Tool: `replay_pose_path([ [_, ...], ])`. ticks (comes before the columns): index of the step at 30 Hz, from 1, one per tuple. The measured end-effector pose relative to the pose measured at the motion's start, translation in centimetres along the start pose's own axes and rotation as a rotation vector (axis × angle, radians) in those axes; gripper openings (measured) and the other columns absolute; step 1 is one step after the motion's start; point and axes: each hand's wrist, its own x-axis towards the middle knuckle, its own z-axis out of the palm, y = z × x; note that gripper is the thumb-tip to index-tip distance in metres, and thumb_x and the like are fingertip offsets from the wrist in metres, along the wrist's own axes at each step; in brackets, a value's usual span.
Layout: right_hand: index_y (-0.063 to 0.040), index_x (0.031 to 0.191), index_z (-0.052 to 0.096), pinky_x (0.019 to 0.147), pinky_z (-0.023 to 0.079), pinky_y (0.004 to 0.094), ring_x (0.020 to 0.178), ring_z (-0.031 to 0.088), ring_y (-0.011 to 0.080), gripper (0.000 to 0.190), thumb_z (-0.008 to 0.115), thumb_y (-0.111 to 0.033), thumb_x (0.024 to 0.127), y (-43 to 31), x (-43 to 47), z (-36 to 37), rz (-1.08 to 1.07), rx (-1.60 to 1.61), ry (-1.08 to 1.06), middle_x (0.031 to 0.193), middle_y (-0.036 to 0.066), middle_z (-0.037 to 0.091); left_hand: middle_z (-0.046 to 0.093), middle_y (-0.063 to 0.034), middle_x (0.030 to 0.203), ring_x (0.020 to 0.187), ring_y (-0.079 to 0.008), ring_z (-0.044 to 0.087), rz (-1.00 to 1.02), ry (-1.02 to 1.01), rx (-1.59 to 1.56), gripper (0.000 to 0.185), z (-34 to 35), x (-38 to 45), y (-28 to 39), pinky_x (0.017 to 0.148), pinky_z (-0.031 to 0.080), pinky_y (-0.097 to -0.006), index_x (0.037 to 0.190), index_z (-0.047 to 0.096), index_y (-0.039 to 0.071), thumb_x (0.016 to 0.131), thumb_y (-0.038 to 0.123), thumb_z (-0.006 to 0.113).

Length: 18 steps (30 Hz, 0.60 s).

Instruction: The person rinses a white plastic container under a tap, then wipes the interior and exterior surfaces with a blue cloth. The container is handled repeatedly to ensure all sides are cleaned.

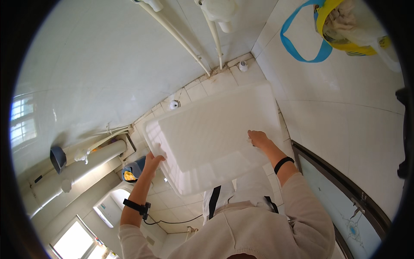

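Observation:
In front of my body is a large rectangular translucent white plastic tub [213,129], tilted over the tiled floor. My left hand [152,163] grips its rim at the left end, with the thumb on the near side. My right hand [258,138] is at the tub's right part, fingers curled, seemingly holding a small whitish piece against it; what exactly these fingers grasp is partly hidden. A black band is on each of my forearms, and the left one bears a small device with a cable.
Pipes [213,39] run down the wall to the tiled floor [194,90]. A floor drain fitting [175,104] lies beyond the tub. A blue-handled bag [365,48] hangs upper right. At right stands a dark-framed glass door [343,194]; at left, a bin [132,171] and a thick pipe [93,162].

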Motion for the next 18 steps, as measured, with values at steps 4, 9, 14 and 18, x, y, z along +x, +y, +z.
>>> replay_pose_path([
  [4, -0.005, 0.135, 0.046, 0.065, 0.052, 0.0362, 0.076, 0.065, 0.0211, 0.051, 0.064, -0.009, 0.087, -3.0, -1.4, -3.9, 0.024, 0.580, 0.281, 0.088, 0.010, 0.065, 0.064, -0.0038, 0.091, 0.080, -0.0129, 0.058, -0.010, 0.035, -0.047, 0.066, -1.3, -0.6, -3.1, 0.072, 0.045, -0.0267, 0.138, 0.049, 0.001, 0.073, 0.007, 0.060],
  [9, -0.002, 0.123, 0.056, 0.061, 0.058, 0.0296, 0.074, 0.069, 0.0181, 0.039, 0.065, -0.008, 0.085, -4.9, -1.0, -4.2, 0.124, 1.284, 0.294, 0.093, 0.009, 0.064, 0.065, -0.0063, 0.098, 0.088, -0.0179, 0.064, -0.078, 0.109, -0.002, 0.069, -2.8, -0.2, -7.9, 0.073, 0.051, -0.0318, 0.140, 0.046, 0.005, 0.072, 0.005, 0.060],
  [14, 0.002, 0.123, 0.056, 0.056, 0.059, 0.0293, 0.068, 0.069, 0.0187, 0.037, 0.063, -0.006, 0.088, -7.2, -1.3, -5.1, 0.078, 1.446, 0.289, 0.082, 0.010, 0.062, 0.062, -0.0036, 0.080, 0.063, -0.0106, 0.055, -0.062, 0.256, -0.197, 0.046, -2.7, -2.1, -11.4, 0.052, 0.039, -0.0239, 0.115, 0.060, -0.003, 0.070, 0.007, 0.064],
  [18, 0.004, 0.119, 0.059, 0.054, 0.058, 0.0285, 0.061, 0.065, 0.0160, 0.034, 0.066, -0.012, 0.090, -10.0, -1.8, -6.1, 0.006, 1.178, 0.328, 0.079, 0.008, 0.062, 0.064, -0.0091, 0.093, 0.082, -0.0206, 0.065, -0.170, 0.287, -0.171, 0.050, -4.0, -3.6, -14.1, 0.069, 0.054, -0.0327, 0.118, 0.055, -0.001, 0.070, 0.008, 0.063],
])
